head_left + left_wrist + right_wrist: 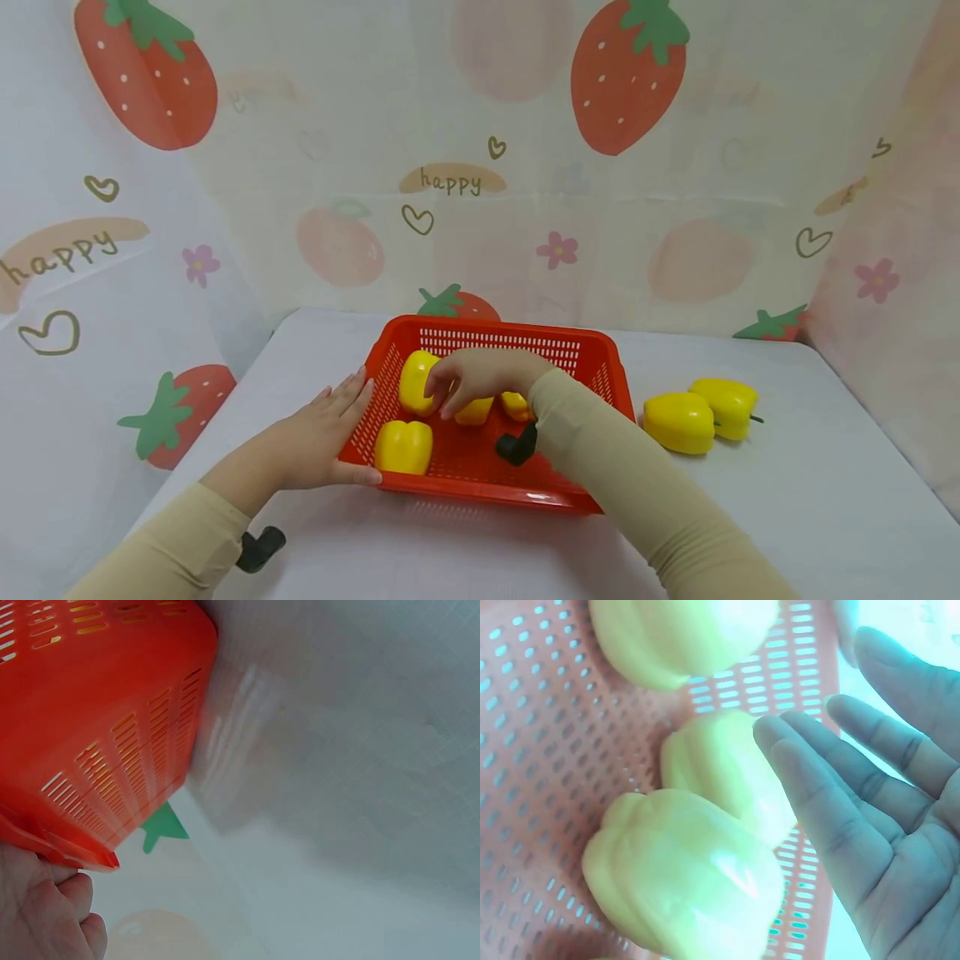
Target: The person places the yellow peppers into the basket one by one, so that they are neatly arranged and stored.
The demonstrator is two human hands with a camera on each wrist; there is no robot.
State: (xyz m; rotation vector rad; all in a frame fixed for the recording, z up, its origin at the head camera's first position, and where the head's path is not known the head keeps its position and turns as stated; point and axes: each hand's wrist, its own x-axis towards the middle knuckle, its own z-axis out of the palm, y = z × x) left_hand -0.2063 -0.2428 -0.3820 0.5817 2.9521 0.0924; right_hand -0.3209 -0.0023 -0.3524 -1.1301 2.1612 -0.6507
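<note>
A red plastic basket (517, 493) with slotted walls stands on the table, holding several yellow bell peppers (403, 447). My left hand (318, 437) rests at the basket's left side, fingers straight along the rim and thumb on the front left corner. Over the basket's inside is my right hand (483, 377), its fingers loosely bent with nothing between them. Close by in the right wrist view are yellow peppers (686, 874), pale in that light; the right hand (885, 802) looks open there. The right hand and wrist partly hide the peppers at the back.
Two more yellow bell peppers (678, 423) with green stems lie on the white table (810, 492) to the right of the basket. A strawberry-patterned cloth (675, 200) hangs behind and along both sides.
</note>
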